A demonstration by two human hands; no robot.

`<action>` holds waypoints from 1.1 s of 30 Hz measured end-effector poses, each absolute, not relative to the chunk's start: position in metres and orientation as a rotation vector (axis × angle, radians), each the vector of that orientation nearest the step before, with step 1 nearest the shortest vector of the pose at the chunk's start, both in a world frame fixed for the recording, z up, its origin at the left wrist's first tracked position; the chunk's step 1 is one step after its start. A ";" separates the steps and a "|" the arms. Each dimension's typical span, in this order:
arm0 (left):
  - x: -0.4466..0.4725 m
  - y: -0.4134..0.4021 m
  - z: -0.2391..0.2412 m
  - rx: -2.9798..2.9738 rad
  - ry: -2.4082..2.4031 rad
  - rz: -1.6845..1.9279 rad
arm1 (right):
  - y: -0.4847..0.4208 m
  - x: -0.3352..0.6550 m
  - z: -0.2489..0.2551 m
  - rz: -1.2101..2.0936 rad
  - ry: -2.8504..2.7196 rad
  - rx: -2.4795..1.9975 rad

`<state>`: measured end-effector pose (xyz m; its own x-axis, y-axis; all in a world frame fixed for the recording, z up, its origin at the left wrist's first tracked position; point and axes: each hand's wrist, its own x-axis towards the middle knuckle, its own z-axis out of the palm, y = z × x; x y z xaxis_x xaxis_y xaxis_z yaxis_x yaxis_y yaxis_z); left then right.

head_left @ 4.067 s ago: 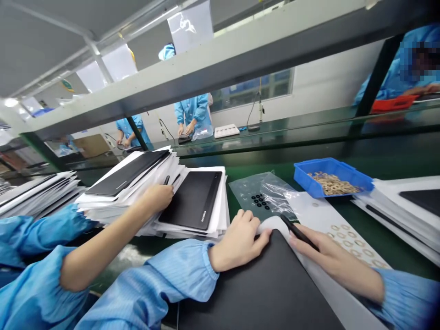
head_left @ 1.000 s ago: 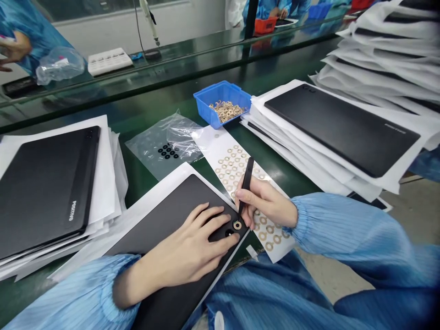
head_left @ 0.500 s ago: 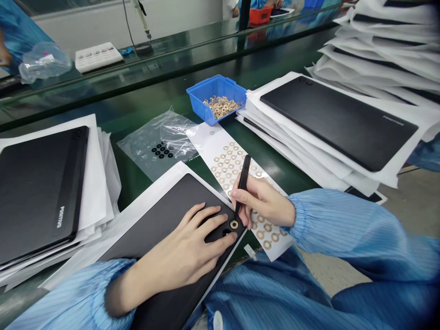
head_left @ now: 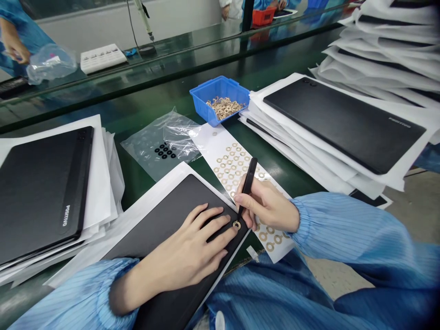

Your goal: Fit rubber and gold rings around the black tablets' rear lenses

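At the near edge of the worktop (head_left: 292, 169), a black tablet (head_left: 165, 220) lies back side up and slanting on a white sheet (head_left: 172, 176). The left hand (head_left: 192, 252) rests flat upon this tablet with its fingers spread; it is open and grips nothing. One of its fingertips is at the side of a gold ring (head_left: 237, 225), which sits near the right corner of the tablet. The right hand (head_left: 266, 204) is closed around a slim black tool (head_left: 249, 178), held tilted, and the tip of this tool is at the ring. Under the right hand, a sheet of ring stickers (head_left: 237, 165) runs from the near edge toward a blue bin (head_left: 202, 107), where loose rings (head_left: 225, 107) lie. To the left of it is a clear bag (head_left: 144, 156) with black rings (head_left: 165, 151). Stacked tablets with white sheets between them stand toward the left edge (head_left: 37, 174) and toward the right edge (head_left: 343, 121). Beyond the far edge, a white tray (head_left: 101, 59) and a co-worker's hand (head_left: 17, 48) are seen.
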<state>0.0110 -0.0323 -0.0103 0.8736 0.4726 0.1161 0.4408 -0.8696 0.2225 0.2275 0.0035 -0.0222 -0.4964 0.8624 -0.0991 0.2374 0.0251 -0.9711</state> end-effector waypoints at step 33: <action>0.022 -0.042 -0.015 2.756 0.916 0.348 | 0.001 0.240 -0.015 1.356 -1.745 -0.766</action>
